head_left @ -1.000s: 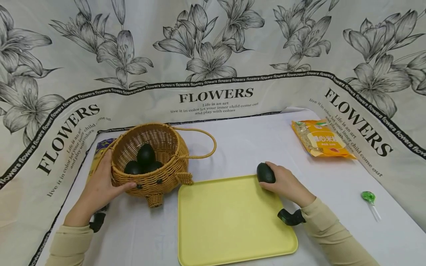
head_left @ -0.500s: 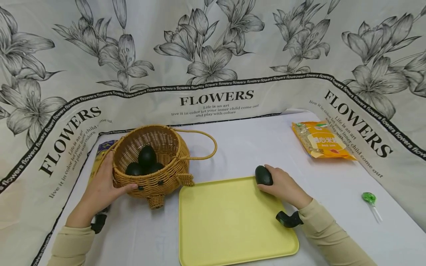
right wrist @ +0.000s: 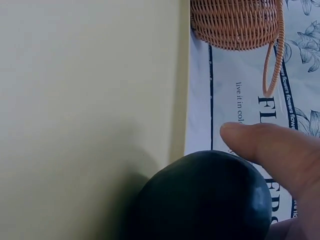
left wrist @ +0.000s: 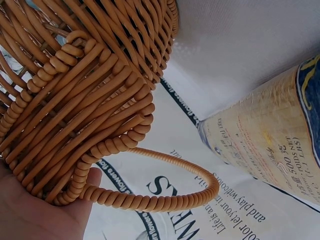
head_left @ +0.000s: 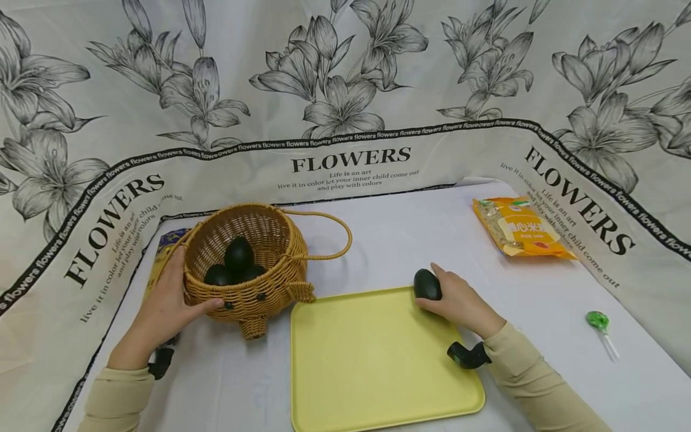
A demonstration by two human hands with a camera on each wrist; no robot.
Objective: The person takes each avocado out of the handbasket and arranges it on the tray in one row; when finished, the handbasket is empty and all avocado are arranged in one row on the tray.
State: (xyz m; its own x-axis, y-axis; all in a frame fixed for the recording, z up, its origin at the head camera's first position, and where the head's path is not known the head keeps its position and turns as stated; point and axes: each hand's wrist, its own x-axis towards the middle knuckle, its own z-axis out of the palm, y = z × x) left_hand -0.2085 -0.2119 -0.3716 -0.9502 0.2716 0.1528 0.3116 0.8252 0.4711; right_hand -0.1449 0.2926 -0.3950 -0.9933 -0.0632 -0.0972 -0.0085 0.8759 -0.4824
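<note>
My left hand [head_left: 162, 309] holds the side of a wicker basket [head_left: 283, 273] with a face on its front, thumb across the front and fingers along its side. In the left wrist view the hand lies against the woven ear [left wrist: 85, 120]. Three dark green avocados [head_left: 239, 254] lie in the basket. My right hand [head_left: 459, 300] has another avocado [head_left: 427, 284] between thumb and fingers at the far right corner of a yellow tray [head_left: 372, 360]. In the right wrist view one extended finger [right wrist: 270, 145] stands slightly off this avocado; the other fingers are mostly hidden.
An orange food packet [head_left: 523, 228] lies at the back right, a green lollipop [head_left: 598, 321] at the right. Behind the left hand stands a clear printed bag [left wrist: 265, 135]. The basket's loop handle [head_left: 345, 237] sticks out toward the right. A flower-print cloth [head_left: 351, 159] walls the table.
The right hand and its avocado have shifted slightly left at the tray's corner, and the upper finger has lifted a little. The left hand and basket have stayed in place.
</note>
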